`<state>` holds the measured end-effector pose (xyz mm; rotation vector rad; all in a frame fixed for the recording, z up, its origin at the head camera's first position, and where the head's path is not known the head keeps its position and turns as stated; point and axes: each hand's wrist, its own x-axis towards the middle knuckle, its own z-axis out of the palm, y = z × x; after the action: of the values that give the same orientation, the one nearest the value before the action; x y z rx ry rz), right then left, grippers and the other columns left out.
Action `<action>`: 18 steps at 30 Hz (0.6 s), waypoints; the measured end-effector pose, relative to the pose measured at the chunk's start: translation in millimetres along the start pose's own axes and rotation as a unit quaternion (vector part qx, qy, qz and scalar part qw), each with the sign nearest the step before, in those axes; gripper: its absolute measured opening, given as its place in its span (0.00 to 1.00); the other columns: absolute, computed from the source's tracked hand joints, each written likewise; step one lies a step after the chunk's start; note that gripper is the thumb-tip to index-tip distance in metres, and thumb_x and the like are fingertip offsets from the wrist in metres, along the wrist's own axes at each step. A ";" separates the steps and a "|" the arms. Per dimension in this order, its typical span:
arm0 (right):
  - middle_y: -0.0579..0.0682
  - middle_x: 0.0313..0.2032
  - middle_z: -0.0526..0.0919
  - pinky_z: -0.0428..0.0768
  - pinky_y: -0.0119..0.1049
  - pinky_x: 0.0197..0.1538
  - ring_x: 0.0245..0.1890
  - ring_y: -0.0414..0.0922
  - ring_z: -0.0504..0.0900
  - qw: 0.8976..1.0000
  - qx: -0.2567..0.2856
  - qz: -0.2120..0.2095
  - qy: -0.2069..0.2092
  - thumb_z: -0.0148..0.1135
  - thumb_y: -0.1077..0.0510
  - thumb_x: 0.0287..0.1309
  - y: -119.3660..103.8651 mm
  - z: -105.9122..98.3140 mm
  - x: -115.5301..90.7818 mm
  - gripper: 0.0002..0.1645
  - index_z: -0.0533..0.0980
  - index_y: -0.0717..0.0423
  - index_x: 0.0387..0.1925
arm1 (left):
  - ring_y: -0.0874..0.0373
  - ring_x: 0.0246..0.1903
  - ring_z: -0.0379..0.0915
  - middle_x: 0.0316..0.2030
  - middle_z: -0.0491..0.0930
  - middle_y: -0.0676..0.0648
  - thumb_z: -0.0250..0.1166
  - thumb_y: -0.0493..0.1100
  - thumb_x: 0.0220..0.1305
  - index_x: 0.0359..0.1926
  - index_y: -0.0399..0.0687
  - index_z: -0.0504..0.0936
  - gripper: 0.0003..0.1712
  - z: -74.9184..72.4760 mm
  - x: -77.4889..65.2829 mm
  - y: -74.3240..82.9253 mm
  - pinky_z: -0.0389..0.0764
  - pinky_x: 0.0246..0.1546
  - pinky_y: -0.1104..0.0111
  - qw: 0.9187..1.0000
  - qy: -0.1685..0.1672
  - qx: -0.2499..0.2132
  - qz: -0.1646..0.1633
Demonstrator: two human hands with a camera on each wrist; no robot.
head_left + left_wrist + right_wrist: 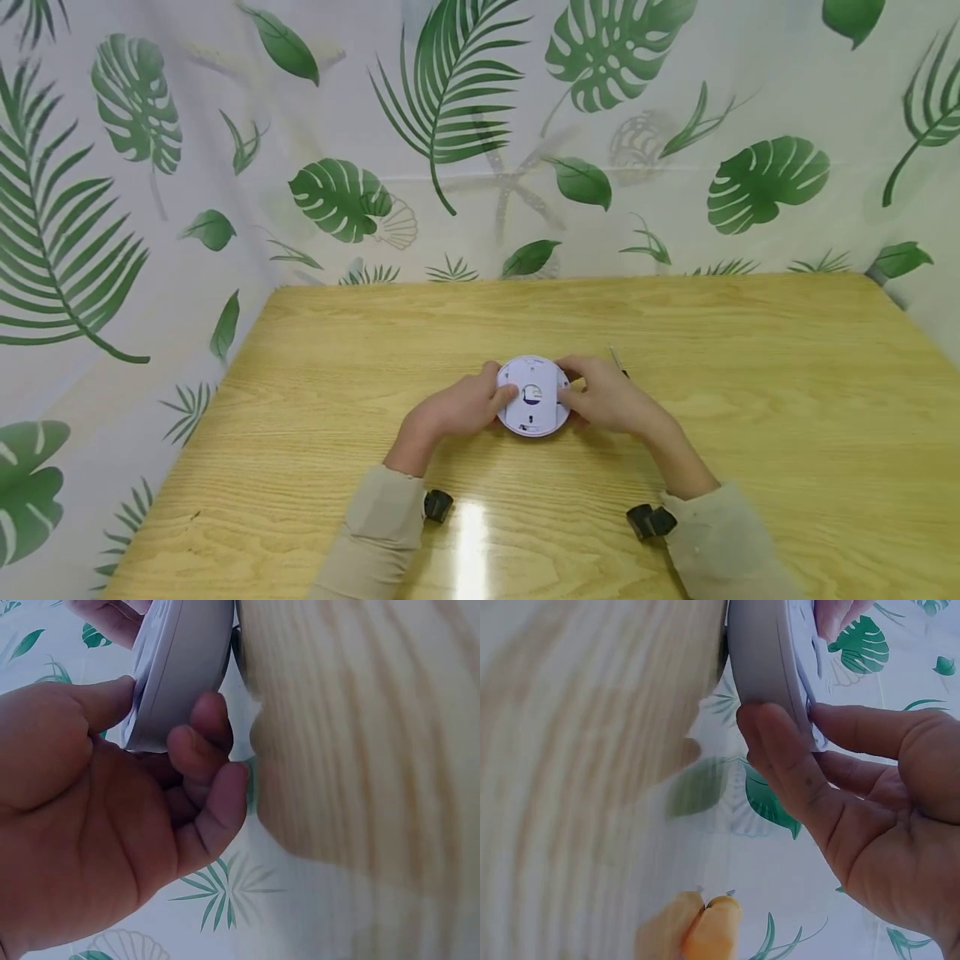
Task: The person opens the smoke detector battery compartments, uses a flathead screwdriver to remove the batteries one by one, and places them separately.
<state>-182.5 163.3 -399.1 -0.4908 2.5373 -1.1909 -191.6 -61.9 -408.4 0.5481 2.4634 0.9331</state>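
Observation:
A round white device (532, 421), in looks a smoke detector, is held above the middle of the table with its backplate up. The plate has a round central hole and small slots. My left hand (467, 406) grips its left rim, thumb on the plate and fingers curled beneath, as the left wrist view shows of the grey-white side wall (187, 675). On the opposite rim, my right hand (609, 398) pinches it between the thumb on top and fingers (784, 742) against the side. The underside is hidden in the head view.
Just beyond the right hand lies a thin metal shaft (616, 358) with a dark part, mostly hidden. An orange object (714, 930) shows low in the right wrist view. The wooden table (337, 333) meets a leaf-patterned cloth (487, 233) at the back and left.

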 end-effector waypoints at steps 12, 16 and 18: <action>0.68 0.49 0.80 0.84 0.40 0.33 0.28 0.46 0.84 0.998 0.044 0.042 -0.002 0.53 0.62 0.70 3.1 -1.8 0.6 0.29 0.64 0.73 0.67 | 0.53 0.56 0.72 0.60 0.75 0.39 0.50 0.49 0.78 0.73 0.42 0.54 0.31 -1.9 -2.9 -0.2 0.69 0.61 0.58 1.000 0.020 -0.013 0.002; 0.69 0.55 0.77 0.84 0.43 0.41 0.39 0.51 0.85 1.000 0.014 0.028 -0.001 0.54 0.61 0.70 3.7 -2.7 0.4 0.30 0.63 0.72 0.68 | 0.52 0.59 0.71 0.62 0.73 0.38 0.52 0.50 0.77 0.75 0.40 0.52 0.35 -2.1 -2.9 0.6 0.69 0.63 0.57 1.000 0.020 -0.007 -0.001; 0.70 0.59 0.75 0.81 0.46 0.48 0.49 0.55 0.82 1.000 -0.004 0.020 0.003 0.54 0.60 0.70 4.0 -3.2 -0.2 0.31 0.62 0.71 0.69 | 0.52 0.59 0.71 0.62 0.73 0.38 0.53 0.51 0.76 0.75 0.39 0.51 0.37 -1.8 -2.9 1.4 0.70 0.63 0.57 1.000 0.021 -0.001 -0.003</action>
<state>-184.4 168.0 -400.3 -0.4368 2.5451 -1.1692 -189.8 -63.3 -405.5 0.5265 2.4992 0.9543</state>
